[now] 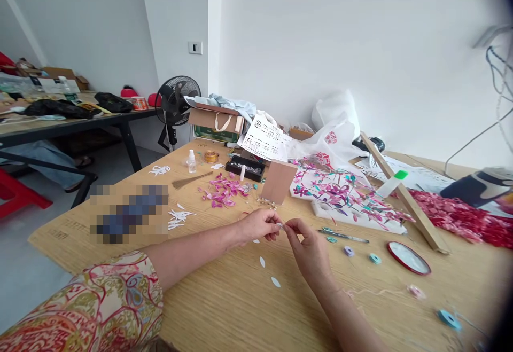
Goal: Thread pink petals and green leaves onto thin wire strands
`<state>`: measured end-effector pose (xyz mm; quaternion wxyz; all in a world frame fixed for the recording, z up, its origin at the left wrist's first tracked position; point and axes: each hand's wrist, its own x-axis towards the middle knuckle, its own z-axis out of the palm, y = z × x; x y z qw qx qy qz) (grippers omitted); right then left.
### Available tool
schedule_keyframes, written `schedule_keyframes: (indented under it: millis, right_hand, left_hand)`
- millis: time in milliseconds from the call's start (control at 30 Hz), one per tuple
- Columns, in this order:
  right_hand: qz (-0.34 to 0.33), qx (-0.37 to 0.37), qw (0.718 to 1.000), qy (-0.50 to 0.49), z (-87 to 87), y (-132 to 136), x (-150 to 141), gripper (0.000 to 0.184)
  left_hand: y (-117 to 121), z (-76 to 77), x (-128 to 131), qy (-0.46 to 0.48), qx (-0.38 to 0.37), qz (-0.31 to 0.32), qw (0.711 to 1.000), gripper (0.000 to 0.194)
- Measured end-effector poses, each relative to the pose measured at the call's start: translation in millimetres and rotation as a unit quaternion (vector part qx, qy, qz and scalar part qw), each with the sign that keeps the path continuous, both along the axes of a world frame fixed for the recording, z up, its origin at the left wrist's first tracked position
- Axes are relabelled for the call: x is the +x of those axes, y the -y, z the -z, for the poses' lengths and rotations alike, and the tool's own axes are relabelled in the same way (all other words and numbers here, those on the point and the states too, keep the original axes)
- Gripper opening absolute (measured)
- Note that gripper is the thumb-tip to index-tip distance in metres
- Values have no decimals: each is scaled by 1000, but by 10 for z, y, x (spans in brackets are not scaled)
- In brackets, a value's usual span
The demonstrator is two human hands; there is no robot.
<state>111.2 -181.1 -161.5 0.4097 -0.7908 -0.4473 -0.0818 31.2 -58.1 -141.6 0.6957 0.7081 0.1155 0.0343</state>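
My left hand [261,225] and my right hand [308,244] meet over the middle of the table, fingertips pinched together. Between them is a small white piece [280,225], mostly covered by the fingers, so its full shape does not show. Just below the hands lie white leaf-shaped cutouts [275,282] on the bare wood. Left of my left forearm is a small heap of narrow white cutouts [179,217]. Beyond the hands stands an upright brown board [279,182], with tiny beads at its foot. Pink petals [223,190] are heaped to its left.
Finished-looking pink and teal flower sprays [340,194] rest on white foam at the right. A wooden bar [404,194] lies slantwise there. Closer are tweezers [348,235], thread spools [374,258] and a red-rimmed round lid [409,258]. A small bottle [192,162] stands at the back left.
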Motion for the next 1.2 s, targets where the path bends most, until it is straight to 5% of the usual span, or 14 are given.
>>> schedule_keyframes:
  millis: [833,1200]
  right_hand:
    - [-57,-6,997,56,-59,8,-58,17]
    - [-38,-1,999,-7,-39,1,-16,16]
  left_hand:
    - [-104,-7,-6,-2,15,54,998,17]
    - [-82,-36,-19,-9,19,37,999,14]
